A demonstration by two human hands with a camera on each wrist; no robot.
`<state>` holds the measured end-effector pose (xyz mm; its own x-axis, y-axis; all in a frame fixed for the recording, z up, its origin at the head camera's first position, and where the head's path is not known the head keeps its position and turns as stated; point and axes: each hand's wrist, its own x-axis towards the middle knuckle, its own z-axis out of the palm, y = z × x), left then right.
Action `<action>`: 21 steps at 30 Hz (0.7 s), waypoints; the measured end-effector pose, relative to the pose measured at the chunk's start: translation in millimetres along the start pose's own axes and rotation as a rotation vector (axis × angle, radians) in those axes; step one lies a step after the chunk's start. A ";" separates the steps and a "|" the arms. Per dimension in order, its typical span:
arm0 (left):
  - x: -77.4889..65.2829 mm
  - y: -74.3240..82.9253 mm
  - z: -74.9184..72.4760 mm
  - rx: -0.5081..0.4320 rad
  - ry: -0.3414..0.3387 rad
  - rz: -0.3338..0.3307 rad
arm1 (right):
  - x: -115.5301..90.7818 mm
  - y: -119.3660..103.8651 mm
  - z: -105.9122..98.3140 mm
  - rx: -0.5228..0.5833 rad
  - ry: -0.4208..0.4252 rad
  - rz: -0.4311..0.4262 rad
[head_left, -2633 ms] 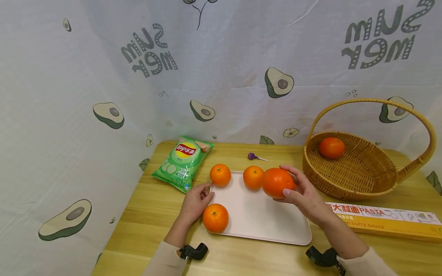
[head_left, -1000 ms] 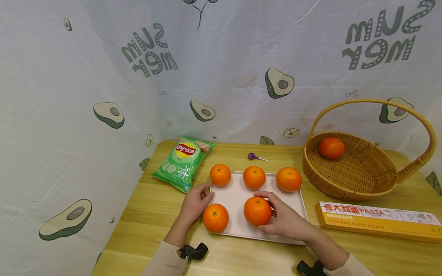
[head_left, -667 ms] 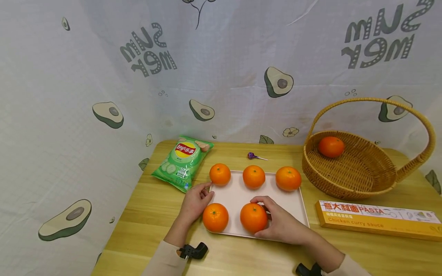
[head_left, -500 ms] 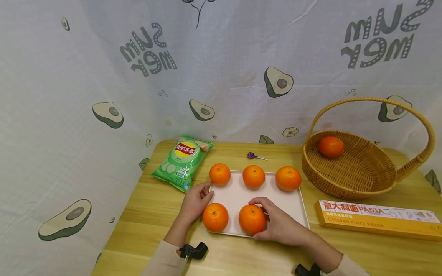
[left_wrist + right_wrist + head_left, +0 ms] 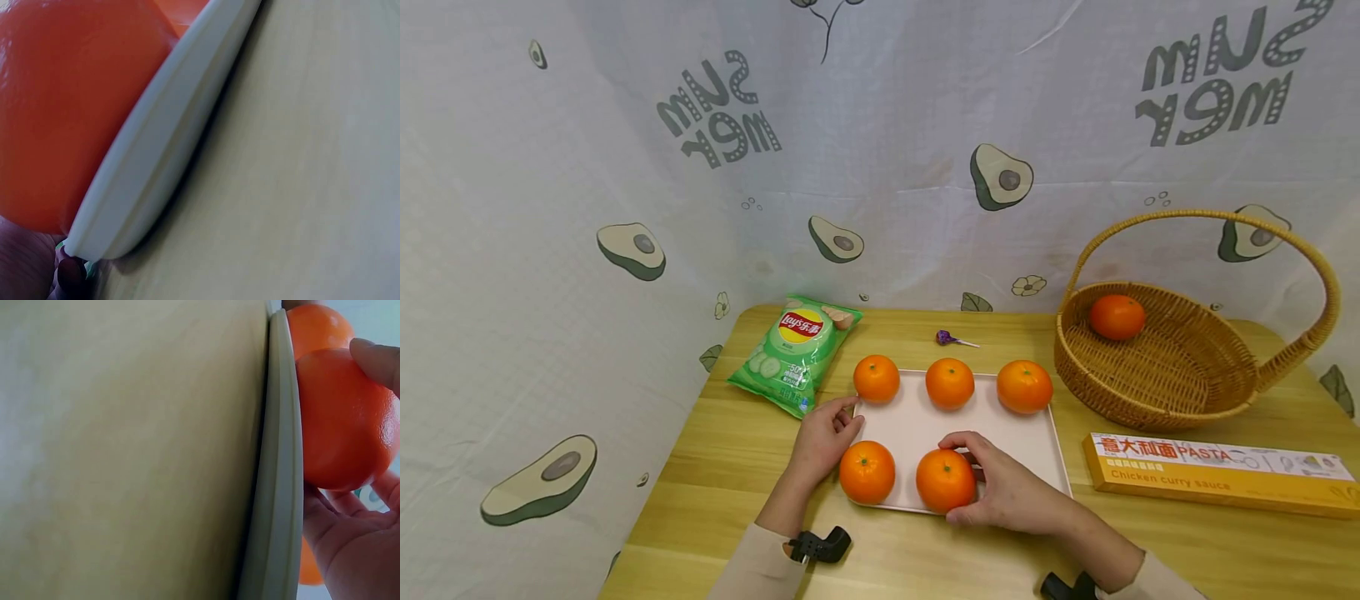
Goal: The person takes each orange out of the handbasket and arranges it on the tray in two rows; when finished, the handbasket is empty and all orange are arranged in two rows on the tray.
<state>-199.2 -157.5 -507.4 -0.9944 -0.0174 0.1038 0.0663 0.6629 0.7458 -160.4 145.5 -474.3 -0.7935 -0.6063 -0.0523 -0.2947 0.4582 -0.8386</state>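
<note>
An orange (image 5: 945,481) sits at the front middle of the pale tray (image 5: 1022,454), and my right hand (image 5: 1007,487) grips it from the right, thumb in front and fingers behind. In the right wrist view the same orange (image 5: 344,425) is right against the tray's front rim (image 5: 284,462). My left hand (image 5: 823,442) holds the tray's left edge, its fingers curled at the rim. Another orange (image 5: 867,472) lies at the front left corner, close by that hand. Along the back of the tray stand three more: left orange (image 5: 876,379), middle orange (image 5: 950,383), right orange (image 5: 1024,387).
A wicker basket (image 5: 1157,358) with a tall handle holds one reddish-orange fruit (image 5: 1117,317) at the back right. In front of it lies a pasta box (image 5: 1217,475). A green bag of chips (image 5: 797,354) is left of the tray, and a lollipop (image 5: 953,338) behind it.
My right hand let go of one orange at the tray's back right, then brought another down to the front middle, moving it slightly left and forward to the rim. My left hand stayed put.
</note>
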 end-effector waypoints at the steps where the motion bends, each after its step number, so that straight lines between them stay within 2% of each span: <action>1: 0.1 0.1 0.0 0.000 0.000 -0.003 | -0.2 -0.2 -0.3 -0.006 0.002 -0.003; 12: 1.3 0.1 -0.2 -0.001 0.001 0.003 | -4.1 -4.5 -3.2 -0.095 0.012 -0.031; 21: -0.3 -0.3 -0.2 -0.009 -0.003 -0.006 | -4.5 -4.8 -3.3 -0.074 0.006 -0.013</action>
<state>-198.9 -157.8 -507.5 -0.9951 -0.0190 0.0973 0.0610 0.6560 0.7523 -157.2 148.1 -468.2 -0.7925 -0.6086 -0.0387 -0.3429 0.4972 -0.7970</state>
